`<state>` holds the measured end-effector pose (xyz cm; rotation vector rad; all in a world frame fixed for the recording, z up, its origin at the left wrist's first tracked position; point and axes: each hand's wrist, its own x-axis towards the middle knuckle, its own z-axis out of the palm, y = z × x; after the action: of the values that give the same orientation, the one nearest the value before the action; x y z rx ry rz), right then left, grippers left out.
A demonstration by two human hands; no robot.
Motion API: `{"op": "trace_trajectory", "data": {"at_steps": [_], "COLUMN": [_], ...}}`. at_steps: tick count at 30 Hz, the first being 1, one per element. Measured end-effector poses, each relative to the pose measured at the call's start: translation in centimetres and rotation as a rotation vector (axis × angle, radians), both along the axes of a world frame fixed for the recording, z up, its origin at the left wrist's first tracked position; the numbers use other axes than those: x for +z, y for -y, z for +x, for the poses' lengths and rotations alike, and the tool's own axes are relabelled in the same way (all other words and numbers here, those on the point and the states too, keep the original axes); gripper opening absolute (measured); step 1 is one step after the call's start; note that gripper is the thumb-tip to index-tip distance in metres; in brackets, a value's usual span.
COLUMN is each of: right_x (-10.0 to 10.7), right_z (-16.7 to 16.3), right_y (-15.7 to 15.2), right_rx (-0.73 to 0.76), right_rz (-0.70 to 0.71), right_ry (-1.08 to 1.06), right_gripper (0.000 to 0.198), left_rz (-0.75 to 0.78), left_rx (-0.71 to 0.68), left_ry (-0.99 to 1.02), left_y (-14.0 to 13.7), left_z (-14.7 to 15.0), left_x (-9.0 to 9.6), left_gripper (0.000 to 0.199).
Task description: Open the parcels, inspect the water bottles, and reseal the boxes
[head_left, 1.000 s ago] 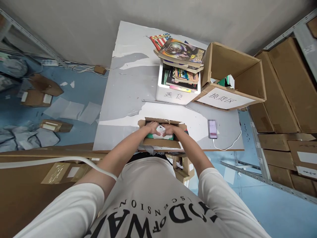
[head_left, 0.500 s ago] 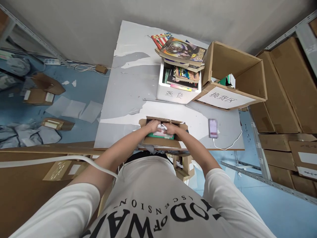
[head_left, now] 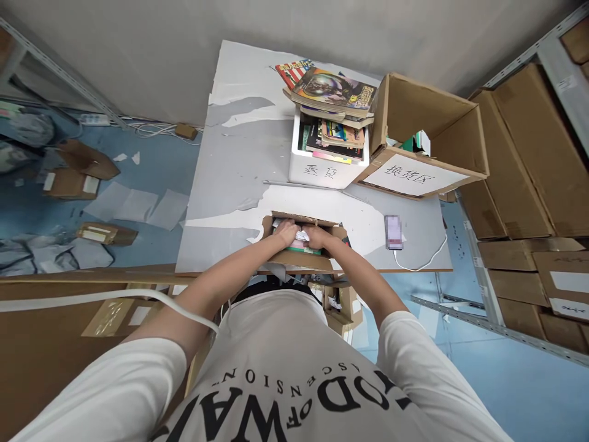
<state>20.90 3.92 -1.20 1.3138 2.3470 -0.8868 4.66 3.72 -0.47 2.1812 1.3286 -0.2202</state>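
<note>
An open cardboard box (head_left: 299,261) lies at the table's near edge with its flaps folded out. Both of my hands reach into it. My left hand (head_left: 288,232) is closed, its fingers curled at a crumpled piece of white paper (head_left: 302,236). On the other side of that paper, my right hand (head_left: 315,236) is closed too, thumb toward the left hand. Beneath them shows a flat item with a green edge (head_left: 313,250), mostly covered by the hands.
A white bin (head_left: 322,175) piled with books (head_left: 334,92) stands at the back, beside a large labelled carton (head_left: 427,178). A phone (head_left: 393,232) on a cable lies right. Stacked cartons (head_left: 529,153) fill the right shelf; packages (head_left: 105,233) and paper litter the left floor.
My hands stay inside the box, pressing closer around the white paper, which shows as a smaller crumpled lump. The view has shifted slightly.
</note>
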Motion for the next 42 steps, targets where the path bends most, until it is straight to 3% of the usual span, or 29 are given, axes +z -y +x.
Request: {"op": "trace_trajectory", "data": {"at_steps": [6, 12, 15, 18, 22, 25, 27, 29, 31, 34, 38, 42], "right_x": [1.2, 3.2, 4.9, 7.3, 11.0, 13.1, 13.8, 13.9, 13.6, 12.3, 9.5, 6.8], "right_z": [0.1, -0.4, 0.0, 0.7, 1.3, 0.4, -1.5, -4.4, -8.3, -14.8, -21.4, -23.8], "right_y": [0.4, 1.2, 1.0, 0.8, 1.0, 0.8, 0.1, -1.1, -2.5, -4.0, -4.4, -4.1], "right_rx": [0.026, 0.008, -0.04, -0.152, -0.299, -0.388, -0.418, -0.426, -0.4, -0.27, -0.141, -0.171], "right_rz": [0.049, 0.13, 0.139, 0.048, -0.19, -0.302, -0.204, -0.02, 0.127, 0.191, 0.074, -0.069], "right_ry": [-0.041, 0.015, 0.023, -0.153, -0.521, -0.701, -0.753, -0.746, -0.693, -0.56, -0.329, -0.158], "right_gripper": [0.027, 0.038, 0.04, 0.038, 0.026, 0.034, 0.047, 0.056, 0.056, 0.048, 0.045, 0.068], "left_rz": [0.013, 0.044, 0.053, -0.051, -0.428, -0.63, -0.65, -0.621, -0.555, -0.418, -0.396, -0.438], "left_rx": [0.004, -0.006, 0.01, 0.053, 0.2, 0.427, 0.581, 0.688, 0.805, 1.09, 1.389, 1.541], "left_ry": [-0.004, 0.048, 0.148, 0.313, 0.598, 0.828, 0.943, 1.033, 1.121, 1.227, 1.267, 1.234], "left_y": [0.3, 0.2, -0.4, -1.3, -1.2, -0.1, 0.7, 1.4, 2.0, 2.9, 4.1, 4.7], "left_z": [-1.2, -2.0, -1.9, -2.1, -3.7, -5.9, -7.9, -10.4, -13.3, -17.7, -21.5, -21.9], "left_x": [0.9, 2.0, 3.3, 5.5, 9.4, 11.9, 12.9, 13.2, 12.8, 10.5, 5.5, 0.4], "left_gripper": [0.02, 0.019, 0.025, 0.038, 0.042, 0.058, 0.066, 0.066, 0.061, 0.045, 0.026, 0.024]}}
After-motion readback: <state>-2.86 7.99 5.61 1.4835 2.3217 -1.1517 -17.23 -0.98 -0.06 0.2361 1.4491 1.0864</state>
